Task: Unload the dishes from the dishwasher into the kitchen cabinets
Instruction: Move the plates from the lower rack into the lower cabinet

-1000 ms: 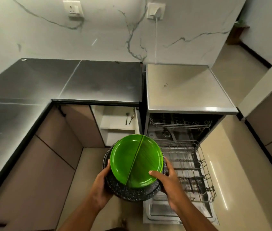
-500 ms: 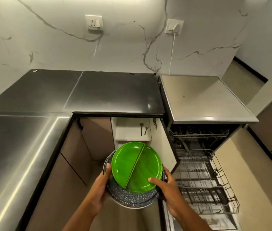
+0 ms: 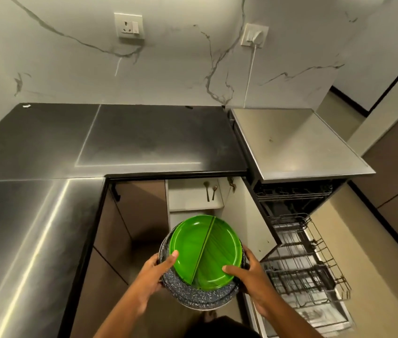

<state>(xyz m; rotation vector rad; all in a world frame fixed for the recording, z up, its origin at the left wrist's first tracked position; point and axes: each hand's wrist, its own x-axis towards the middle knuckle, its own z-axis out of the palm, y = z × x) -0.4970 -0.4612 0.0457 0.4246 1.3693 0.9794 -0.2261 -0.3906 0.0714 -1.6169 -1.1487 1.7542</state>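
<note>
Green divided plate (image 3: 205, 250) lies atop a dark speckled plate (image 3: 200, 296), the stack held between both hands: left hand (image 3: 151, 276) grips the left rim, right hand (image 3: 251, 276) the right, thumbs on the green surface, before the open cabinet (image 3: 193, 198), left of the dishwasher rack (image 3: 305, 262).

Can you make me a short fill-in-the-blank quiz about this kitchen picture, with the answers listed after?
1. Both hands hold a stack of plates, and the top plate is coloured ____.
2. On the shelf inside the open cabinet lie two ____.
3. The pulled-out dishwasher rack is on the person's ____ side.
4. The left hand and right hand grip the stack with the ____ laid on the top plate.

Answers: green; spoons; right; thumbs
</note>
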